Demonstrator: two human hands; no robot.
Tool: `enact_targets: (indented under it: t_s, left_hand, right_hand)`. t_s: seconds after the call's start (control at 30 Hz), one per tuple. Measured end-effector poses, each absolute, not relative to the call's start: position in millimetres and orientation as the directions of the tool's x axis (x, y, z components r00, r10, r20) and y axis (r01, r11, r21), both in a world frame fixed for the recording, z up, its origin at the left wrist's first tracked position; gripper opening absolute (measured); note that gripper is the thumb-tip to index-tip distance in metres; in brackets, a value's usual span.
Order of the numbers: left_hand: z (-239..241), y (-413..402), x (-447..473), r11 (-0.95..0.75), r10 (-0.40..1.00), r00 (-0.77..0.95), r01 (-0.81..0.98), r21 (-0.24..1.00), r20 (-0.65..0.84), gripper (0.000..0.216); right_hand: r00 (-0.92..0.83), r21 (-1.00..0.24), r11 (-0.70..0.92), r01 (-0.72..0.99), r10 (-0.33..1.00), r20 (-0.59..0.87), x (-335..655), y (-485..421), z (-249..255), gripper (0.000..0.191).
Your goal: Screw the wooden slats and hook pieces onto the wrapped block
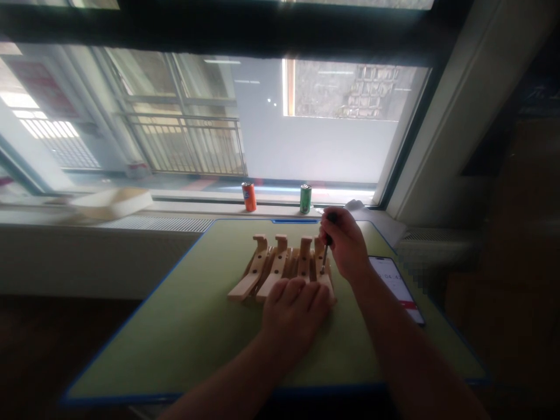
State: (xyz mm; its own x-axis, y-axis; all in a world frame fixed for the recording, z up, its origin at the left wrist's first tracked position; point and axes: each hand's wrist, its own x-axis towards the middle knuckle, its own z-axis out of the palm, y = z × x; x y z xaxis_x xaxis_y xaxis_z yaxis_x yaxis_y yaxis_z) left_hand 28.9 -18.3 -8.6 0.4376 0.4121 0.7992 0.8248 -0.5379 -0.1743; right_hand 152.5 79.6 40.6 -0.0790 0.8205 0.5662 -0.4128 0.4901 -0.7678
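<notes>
A wooden coat rack [291, 263] lies on the table, with several light wood hooks fixed across it by dark screws. My left hand [294, 309] presses down over the front ends of the hooks at the right side, fingers bent and close together on the wood. In my right hand [347, 242] is a screwdriver [326, 249] with a dark handle, gripped upright. Its tip meets the lower screw of the rightmost hook [322, 277]. My left fingertips are partly hidden behind the knuckles.
The pale green table [184, 332] has a blue edge. A phone [398, 289] with a lit screen lies right of my right forearm. On the window sill behind stand an orange can [249, 197] and a green can [305, 199]. A pale tray [114, 202] sits farther left.
</notes>
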Motion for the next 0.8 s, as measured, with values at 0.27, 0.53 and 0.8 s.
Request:
enact_targets:
  t_s: [0.27, 0.53, 0.8]
  left_hand:
    - [-9.1, -19.2, 28.3, -0.542, 0.444, 0.452, 0.823, -0.169, 0.774, 0.015]
    - [-9.9, -18.8, 28.0, -0.546, 0.454, 0.46, 0.821, -0.17, 0.763, 0.014]
    - [-9.1, -18.8, 27.7, -0.545, 0.454, 0.466, 0.819, -0.178, 0.759, 0.014]
  right_hand:
    - [-0.108, -0.817, 0.5, -0.286, 0.831, 0.546, 155.8, 78.6, 39.2, 0.019]
    - [-0.204, -0.753, 0.646, 0.125, 0.759, 0.618, 186.9, 77.0, 52.3, 0.026]
    - [-0.23, -0.451, 0.764, 0.462, 0.594, 0.771, 192.4, 75.4, 55.9, 0.027]
